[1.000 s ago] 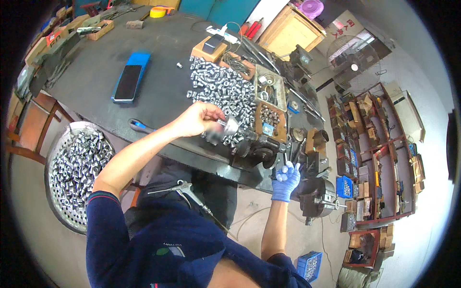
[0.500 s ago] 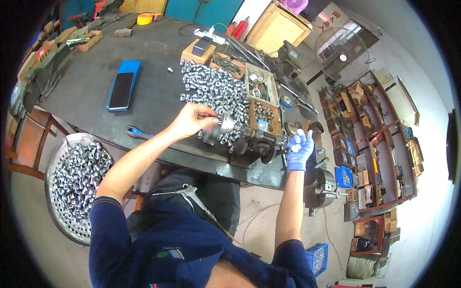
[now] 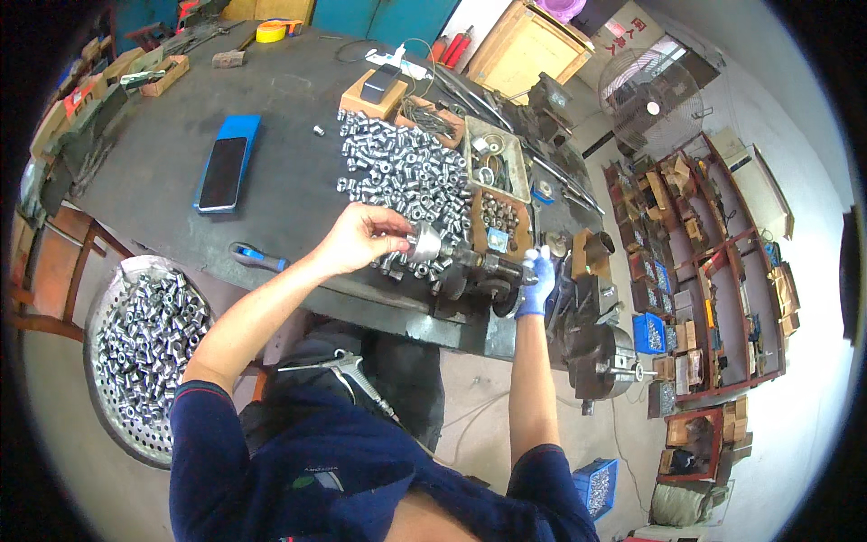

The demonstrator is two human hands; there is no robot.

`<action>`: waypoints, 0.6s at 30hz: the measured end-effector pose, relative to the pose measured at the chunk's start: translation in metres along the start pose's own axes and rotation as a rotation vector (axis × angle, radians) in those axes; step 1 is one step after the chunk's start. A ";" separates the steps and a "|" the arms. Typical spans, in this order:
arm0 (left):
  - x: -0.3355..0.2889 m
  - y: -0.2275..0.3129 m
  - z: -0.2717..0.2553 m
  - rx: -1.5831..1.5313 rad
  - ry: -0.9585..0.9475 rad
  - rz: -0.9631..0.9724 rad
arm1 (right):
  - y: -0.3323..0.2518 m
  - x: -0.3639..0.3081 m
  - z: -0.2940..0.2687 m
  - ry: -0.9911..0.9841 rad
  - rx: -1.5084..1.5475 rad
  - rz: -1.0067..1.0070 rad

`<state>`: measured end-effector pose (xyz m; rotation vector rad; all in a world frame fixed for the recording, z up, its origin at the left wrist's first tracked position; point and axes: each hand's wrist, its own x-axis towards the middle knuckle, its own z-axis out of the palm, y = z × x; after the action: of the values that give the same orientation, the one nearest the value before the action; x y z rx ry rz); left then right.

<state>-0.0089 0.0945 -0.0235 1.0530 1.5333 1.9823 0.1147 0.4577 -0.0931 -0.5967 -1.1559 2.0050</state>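
My bare left hand (image 3: 361,238) holds a short silver metal sleeve (image 3: 423,243) at the near edge of the dark workbench (image 3: 289,135), pressing it toward a small dark bench fixture (image 3: 483,275). My right hand (image 3: 536,281), in a blue glove, grips the right end of that fixture. Just behind my left hand lies a large heap of the same silver sleeves (image 3: 402,172).
A blue-cased phone (image 3: 224,164) lies on the bench at left, and a blue-handled tool (image 3: 257,257) near its front edge. Wooden trays of parts (image 3: 497,194) sit behind the fixture. A perforated basin of sleeves (image 3: 135,343) stands at lower left. An air gun (image 3: 348,369) hangs at my chest. Shelving (image 3: 713,271) stands right.
My right hand rose from beside the low vise up to the fixture and took hold of its right end. My left hand stayed at the fixture with the sleeve.
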 end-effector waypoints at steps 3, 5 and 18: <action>0.002 0.002 -0.002 0.062 -0.033 0.031 | 0.015 -0.024 -0.017 0.028 -0.097 0.063; 0.002 0.001 -0.001 0.065 -0.032 0.044 | 0.019 -0.033 -0.030 0.004 0.057 0.212; 0.003 0.014 -0.006 0.233 -0.068 0.190 | -0.014 -0.091 -0.032 -0.074 0.253 0.375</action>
<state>-0.0138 0.0889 -0.0104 1.3921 1.7139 1.8985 0.1985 0.4080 -0.0934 -0.6481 -0.8566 2.4637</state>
